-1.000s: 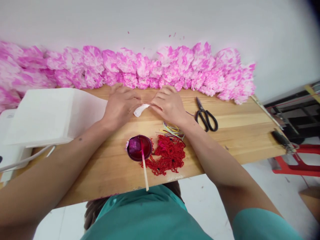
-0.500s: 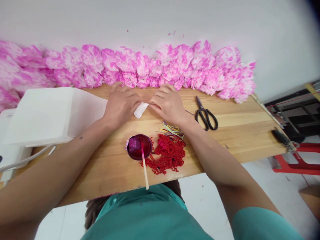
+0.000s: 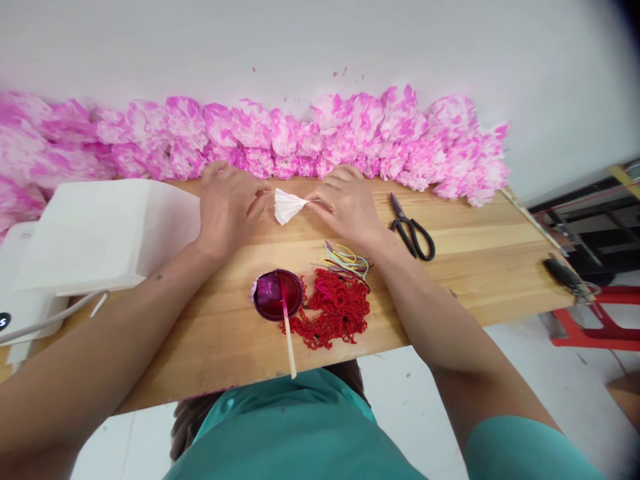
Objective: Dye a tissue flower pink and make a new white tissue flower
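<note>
A small white pleated paper piece, fanned out toward the left, is pinched at its narrow end by my right hand. My left hand is a short gap to the left of the fan, apart from it. Its thumb and forefinger are drawn together; whether anything thin is between them cannot be made out. Below the hands stands a small round pot of red-purple dye with a wooden stick leaning in it. A pile of red yarn lies beside the pot, with several coloured threads behind it.
Black-handled scissors lie right of my right hand. Pink-and-white paper flowers line the wall at the back. A large folded white sheet lies over a white device at left. A red stool stands beyond the table's right end.
My left hand has moved left, off the white paper. The paper, earlier spanning between both hands, now shows as a spread fan in my right hand alone.
</note>
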Action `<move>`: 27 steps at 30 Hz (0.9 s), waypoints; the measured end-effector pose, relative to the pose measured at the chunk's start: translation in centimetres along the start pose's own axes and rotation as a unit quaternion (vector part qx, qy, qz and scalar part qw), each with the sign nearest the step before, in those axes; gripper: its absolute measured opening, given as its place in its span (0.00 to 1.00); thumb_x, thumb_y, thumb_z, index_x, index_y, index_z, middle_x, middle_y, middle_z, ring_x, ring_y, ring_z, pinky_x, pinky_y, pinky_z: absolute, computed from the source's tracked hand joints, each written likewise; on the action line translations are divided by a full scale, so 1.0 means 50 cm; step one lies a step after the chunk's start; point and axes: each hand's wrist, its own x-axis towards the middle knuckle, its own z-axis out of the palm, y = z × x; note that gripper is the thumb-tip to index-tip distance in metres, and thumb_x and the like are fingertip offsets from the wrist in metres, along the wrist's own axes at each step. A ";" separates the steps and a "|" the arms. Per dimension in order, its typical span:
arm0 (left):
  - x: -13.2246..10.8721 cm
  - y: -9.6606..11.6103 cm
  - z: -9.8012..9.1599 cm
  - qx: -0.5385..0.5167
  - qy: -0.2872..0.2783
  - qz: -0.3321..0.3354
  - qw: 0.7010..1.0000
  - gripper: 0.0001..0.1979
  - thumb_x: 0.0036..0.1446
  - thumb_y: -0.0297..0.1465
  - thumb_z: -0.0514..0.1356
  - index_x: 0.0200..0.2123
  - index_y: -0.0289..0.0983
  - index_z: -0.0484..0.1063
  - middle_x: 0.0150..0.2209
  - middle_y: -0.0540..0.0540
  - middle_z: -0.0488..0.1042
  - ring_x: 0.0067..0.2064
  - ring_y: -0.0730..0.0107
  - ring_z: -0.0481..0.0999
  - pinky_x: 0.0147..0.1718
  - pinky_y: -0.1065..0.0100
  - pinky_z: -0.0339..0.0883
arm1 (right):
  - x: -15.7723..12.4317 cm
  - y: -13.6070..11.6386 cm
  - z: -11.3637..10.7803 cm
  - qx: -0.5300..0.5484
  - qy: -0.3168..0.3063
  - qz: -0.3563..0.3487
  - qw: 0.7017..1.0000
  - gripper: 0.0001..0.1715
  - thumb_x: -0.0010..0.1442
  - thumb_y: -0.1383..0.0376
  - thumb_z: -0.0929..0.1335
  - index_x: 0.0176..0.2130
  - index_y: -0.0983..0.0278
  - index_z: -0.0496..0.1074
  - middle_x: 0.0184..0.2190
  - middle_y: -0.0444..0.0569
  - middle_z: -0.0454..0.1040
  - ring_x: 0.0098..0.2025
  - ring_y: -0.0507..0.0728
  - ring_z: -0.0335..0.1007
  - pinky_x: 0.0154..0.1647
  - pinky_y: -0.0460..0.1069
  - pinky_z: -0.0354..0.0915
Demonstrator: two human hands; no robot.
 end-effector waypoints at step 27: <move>0.003 0.004 0.018 -0.019 -0.031 0.074 0.997 0.12 0.68 0.36 0.56 0.33 0.41 0.75 0.43 0.48 0.79 0.48 0.59 0.71 0.53 0.49 0.60 | 0.007 -0.029 0.009 0.020 0.017 -0.040 0.999 0.16 0.70 0.58 0.63 0.37 0.61 0.75 0.34 0.50 0.76 0.42 0.60 0.66 0.49 0.57 0.57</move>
